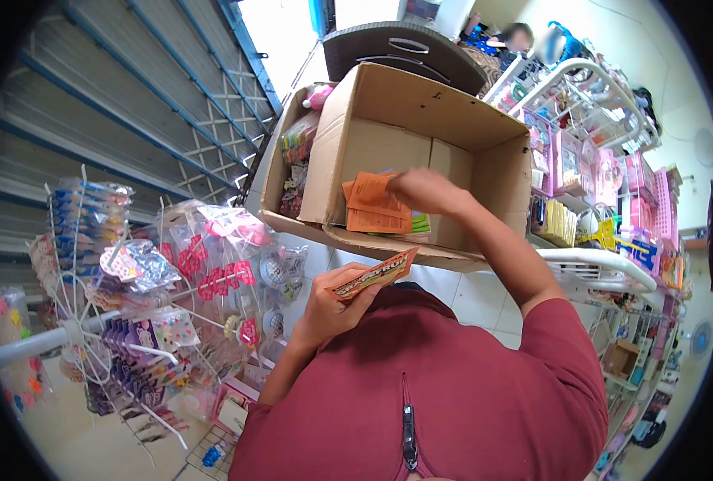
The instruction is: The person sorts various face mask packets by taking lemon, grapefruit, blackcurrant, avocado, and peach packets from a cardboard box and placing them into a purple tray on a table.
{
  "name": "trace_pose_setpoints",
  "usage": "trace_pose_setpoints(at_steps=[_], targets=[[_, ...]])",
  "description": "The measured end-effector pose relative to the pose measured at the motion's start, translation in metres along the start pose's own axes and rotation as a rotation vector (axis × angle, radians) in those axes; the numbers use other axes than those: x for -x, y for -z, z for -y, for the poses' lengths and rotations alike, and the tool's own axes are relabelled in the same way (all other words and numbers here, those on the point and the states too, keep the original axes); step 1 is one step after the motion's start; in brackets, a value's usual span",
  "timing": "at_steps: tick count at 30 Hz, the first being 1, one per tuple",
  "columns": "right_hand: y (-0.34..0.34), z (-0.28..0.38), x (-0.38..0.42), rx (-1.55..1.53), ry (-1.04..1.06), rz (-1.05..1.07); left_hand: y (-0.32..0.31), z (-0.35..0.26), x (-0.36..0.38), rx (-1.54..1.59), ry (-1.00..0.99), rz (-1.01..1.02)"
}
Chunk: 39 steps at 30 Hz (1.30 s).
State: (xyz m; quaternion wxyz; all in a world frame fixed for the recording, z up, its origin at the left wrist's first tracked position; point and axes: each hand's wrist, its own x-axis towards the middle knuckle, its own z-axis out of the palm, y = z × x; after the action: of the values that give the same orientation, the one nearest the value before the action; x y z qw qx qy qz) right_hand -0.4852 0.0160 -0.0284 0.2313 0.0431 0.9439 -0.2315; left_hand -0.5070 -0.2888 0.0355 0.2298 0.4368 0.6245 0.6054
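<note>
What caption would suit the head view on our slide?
The left hand holds a printed orange packet while the right hand is at flat orange packets inside an open brown cardboard box.

Our right hand point(425, 191) reaches over the cardboard box point(432, 96), arm outstretched; our left hand point(334, 303), fingers curled, is before it.

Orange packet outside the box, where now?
Head view, just below centre: the orange packet is in the left hand, between the maroon shirt and the open cardboard box.
</note>
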Motion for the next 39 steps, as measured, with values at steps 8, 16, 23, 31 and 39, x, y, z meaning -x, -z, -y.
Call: trace_pose_setpoints(at_steps=[8, 16, 23, 31, 39], targets=[[0.038, 0.038, 0.118, -1.359, -0.038, -0.923, -0.006, 0.005, -0.007, 0.301, 0.131, 0.289], [-0.024, 0.088, 0.315, -0.71, -0.058, -1.236, -0.124, -0.002, -0.013, 0.555, 0.216, 0.631], [-0.163, 0.029, 0.523, -1.347, -0.18, -1.522, -0.343, -0.048, 0.008, 0.649, 0.393, 0.977], [-0.259, 0.02, 0.684, -1.349, -0.449, -1.528, -0.51, -0.095, 0.045, 0.448, 0.273, 1.26], [-0.236, -0.071, 0.742, -0.967, -0.6, -0.899, -0.616, -0.093, 0.001, 0.236, -0.419, 1.45]])
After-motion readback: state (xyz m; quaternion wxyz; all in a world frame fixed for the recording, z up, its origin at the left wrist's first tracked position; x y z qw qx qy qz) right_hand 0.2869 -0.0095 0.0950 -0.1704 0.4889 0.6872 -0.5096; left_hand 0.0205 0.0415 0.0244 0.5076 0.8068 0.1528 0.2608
